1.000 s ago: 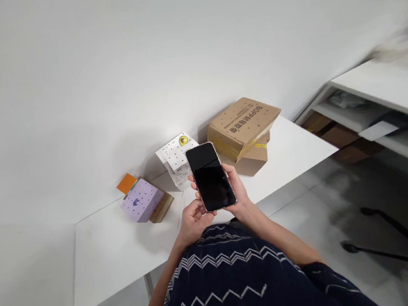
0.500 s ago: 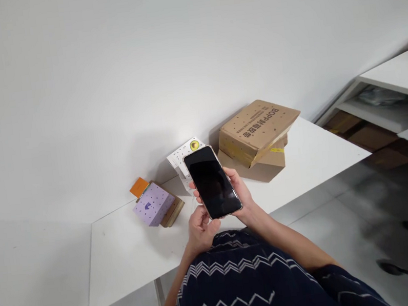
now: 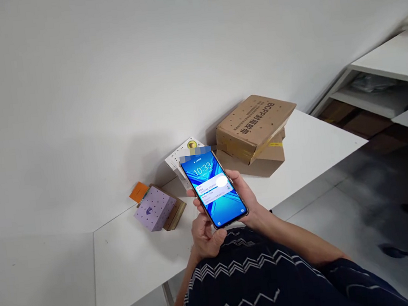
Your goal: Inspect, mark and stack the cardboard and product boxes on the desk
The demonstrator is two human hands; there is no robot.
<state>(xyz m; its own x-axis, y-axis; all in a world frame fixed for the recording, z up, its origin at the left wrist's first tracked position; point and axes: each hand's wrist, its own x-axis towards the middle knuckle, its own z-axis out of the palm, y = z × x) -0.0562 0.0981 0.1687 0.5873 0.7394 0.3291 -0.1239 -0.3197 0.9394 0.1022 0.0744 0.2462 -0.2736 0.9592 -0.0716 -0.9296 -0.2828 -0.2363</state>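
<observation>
A smartphone (image 3: 220, 210) with a lit blue lock screen, showing 10:33 and notification panels, is tilted above the table's front edge. My right hand (image 3: 244, 193) grips it along the right edge, and fingertips show past its left edge. Curled at the lower left corner, my left hand (image 3: 207, 238) holds the phone there, its thumb near the bottom edge. Behind the phone's top stands a white box (image 3: 175, 157) with an avocado picture, partly covered. A bright glare spot hides part of the screen.
On the white table (image 3: 125, 270), a purple box (image 3: 153, 209) and an orange card (image 3: 139, 192) are at left. A BOPP carton (image 3: 255, 122) rests on another cardboard box (image 3: 267, 163) at right. White shelving (image 3: 388, 60) stands further right; the wall is behind.
The phone's screen has gone from black to lit. Both hands and the phone sit slightly lower in the view, and the surroundings have shifted a little.
</observation>
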